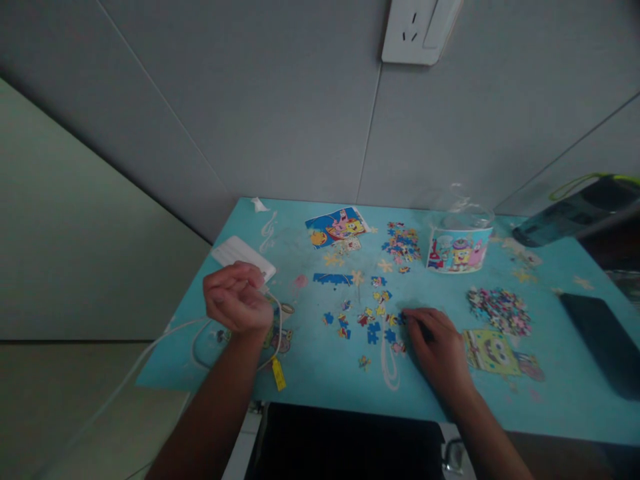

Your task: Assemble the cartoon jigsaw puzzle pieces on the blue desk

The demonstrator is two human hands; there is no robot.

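My right hand rests low on the blue table, its fingertips together on a small dark blue puzzle piece. Loose pieces lie to its left, among them a joined blue cluster and some yellow pieces. Further back is a joined blue strip with a straight edge. My left hand is raised over the table's left side, palm up and fingers curled in, with nothing visible in it. Behind it lies a white power strip or box with a cable.
A picture card lies at the back. Two heaps of pieces, one mixed blue and one multicoloured, flank a clear cartoon-printed tub. On the right are a dark phone and a bottle. A yellow-tagged cable loops left.
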